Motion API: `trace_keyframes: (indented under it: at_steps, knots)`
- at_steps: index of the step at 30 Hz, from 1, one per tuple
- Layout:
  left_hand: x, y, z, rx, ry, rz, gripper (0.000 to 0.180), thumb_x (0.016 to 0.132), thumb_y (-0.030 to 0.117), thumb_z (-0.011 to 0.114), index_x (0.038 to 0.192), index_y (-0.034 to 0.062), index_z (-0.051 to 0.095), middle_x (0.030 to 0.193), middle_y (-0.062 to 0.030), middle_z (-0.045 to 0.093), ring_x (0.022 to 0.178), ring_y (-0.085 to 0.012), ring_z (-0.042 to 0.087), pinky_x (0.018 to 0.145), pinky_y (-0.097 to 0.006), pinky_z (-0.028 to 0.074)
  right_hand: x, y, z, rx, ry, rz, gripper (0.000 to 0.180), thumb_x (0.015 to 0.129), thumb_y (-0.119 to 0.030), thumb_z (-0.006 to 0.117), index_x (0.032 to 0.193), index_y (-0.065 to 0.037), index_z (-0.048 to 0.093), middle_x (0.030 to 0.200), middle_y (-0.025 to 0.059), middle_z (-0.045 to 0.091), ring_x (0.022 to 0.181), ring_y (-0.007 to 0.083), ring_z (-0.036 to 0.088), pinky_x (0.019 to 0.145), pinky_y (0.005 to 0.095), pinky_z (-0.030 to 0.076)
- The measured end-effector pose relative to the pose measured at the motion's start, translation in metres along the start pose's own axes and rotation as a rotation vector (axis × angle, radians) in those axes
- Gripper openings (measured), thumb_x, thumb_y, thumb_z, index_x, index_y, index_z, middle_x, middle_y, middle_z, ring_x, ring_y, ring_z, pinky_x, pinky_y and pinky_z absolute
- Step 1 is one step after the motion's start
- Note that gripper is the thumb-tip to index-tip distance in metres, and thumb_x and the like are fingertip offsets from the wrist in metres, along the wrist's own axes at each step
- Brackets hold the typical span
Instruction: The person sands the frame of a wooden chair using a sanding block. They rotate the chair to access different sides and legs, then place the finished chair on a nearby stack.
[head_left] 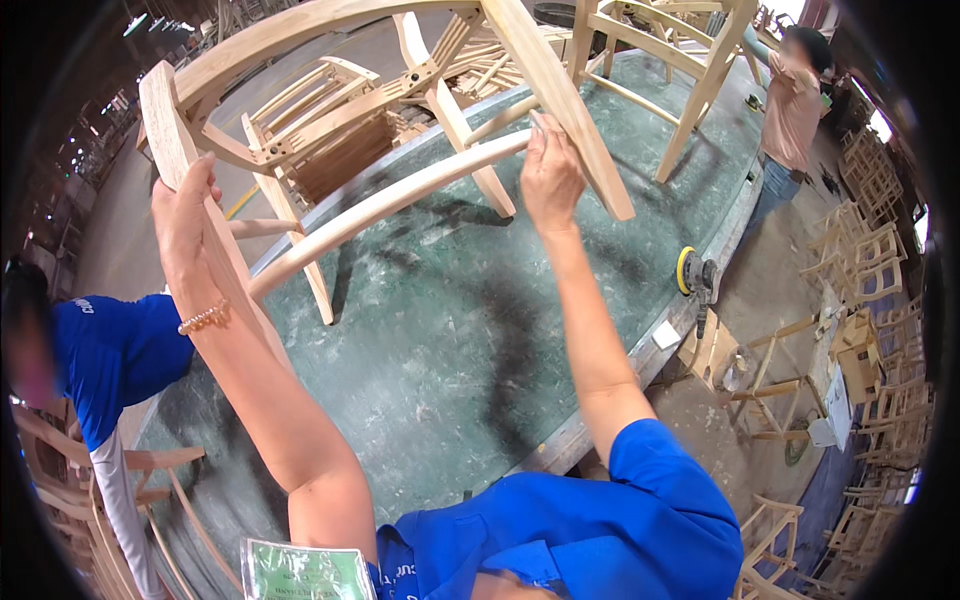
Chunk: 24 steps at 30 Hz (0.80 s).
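Observation:
A pale, unfinished wooden chair frame (395,197) stands on the green worktable (430,330), its legs toward me. My left hand (185,205) is closed around the chair's left near leg, with the thumb lying along the wood. My right hand (552,180) is at the other end of the round rung, close to where it meets the right near leg (565,100). Its fingers are pressed together over a small pale piece at the fingertips, too hidden to name. A beaded bracelet (205,317) circles my left wrist.
An orbital sander (692,272) with a yellow pad and a small white block (665,335) lie by the table's right edge. Another chair frame (690,80) stands farther back. One person in blue (120,345) is at left, another (790,110) at far right. Stacked chairs (880,260) line the right side.

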<state>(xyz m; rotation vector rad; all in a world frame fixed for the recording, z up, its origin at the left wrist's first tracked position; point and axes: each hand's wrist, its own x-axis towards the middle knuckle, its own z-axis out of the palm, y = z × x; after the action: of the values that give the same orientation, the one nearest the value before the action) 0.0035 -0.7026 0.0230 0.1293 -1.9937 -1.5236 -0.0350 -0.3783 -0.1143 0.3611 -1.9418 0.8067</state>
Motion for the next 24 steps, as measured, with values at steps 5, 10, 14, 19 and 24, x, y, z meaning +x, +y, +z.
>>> trace_keyframes:
  at_steps: [5,10,14,19,24]
  knots:
    - [-0.012,-0.003,-0.010,-0.016,0.058,0.019,0.029,0.076,0.028,0.074,0.085,0.0060,0.058,0.069,0.0009,0.054,0.057,-0.0071,0.051,0.051,-0.023,0.040,-0.036,-0.052,0.014,0.121,0.016,-0.157,0.033,0.090,-0.014,0.052,0.122,-0.006,0.057,0.119,0.0140,0.062,0.095,0.0288,0.064,0.079,0.0387,0.051]
    - [-0.026,0.010,0.005,-0.002,0.044,0.070,0.028,0.076,0.026,0.075,0.084,0.0042,0.058,0.068,0.0002,0.057,0.055,-0.0075,0.054,0.049,-0.022,0.042,0.001,0.051,-0.021,-0.034,0.142,-0.085,0.030,0.094,-0.012,0.046,0.120,-0.004,0.057,0.116,0.0134,0.062,0.103,0.0323,0.061,0.083,0.0398,0.049]
    - [-0.054,0.014,0.005,-0.024,0.087,0.027,0.024,0.077,0.021,0.071,0.086,0.0044,0.056,0.066,0.0000,0.054,0.054,-0.0080,0.052,0.047,-0.024,0.045,-0.017,0.002,-0.018,0.029,-0.018,0.173,0.028,0.095,-0.014,0.045,0.117,-0.004,0.060,0.116,0.0149,0.062,0.104,0.0333,0.060,0.084,0.0391,0.049]
    - [-0.090,0.026,0.009,-0.096,0.188,0.007,0.037,0.079,0.019,0.069,0.103,0.0015,0.048,0.072,-0.0024,0.053,0.056,-0.0088,0.052,0.045,-0.025,0.046,-0.039,-0.026,-0.044,0.092,-0.128,-0.187,0.031,0.093,-0.014,0.048,0.121,-0.006,0.058,0.117,0.0136,0.061,0.106,0.0316,0.060,0.090,0.0386,0.047]
    - [-0.119,0.033,0.020,-0.140,0.157,0.098,0.038,0.081,0.015,0.068,0.107,0.0002,0.045,0.075,-0.0027,0.054,0.057,-0.0076,0.052,0.049,-0.022,0.043,-0.034,0.037,-0.081,-0.059,-0.064,0.172,0.034,0.098,-0.016,0.042,0.127,-0.003,0.054,0.128,0.0173,0.055,0.117,0.0330,0.054,0.097,0.0384,0.044]
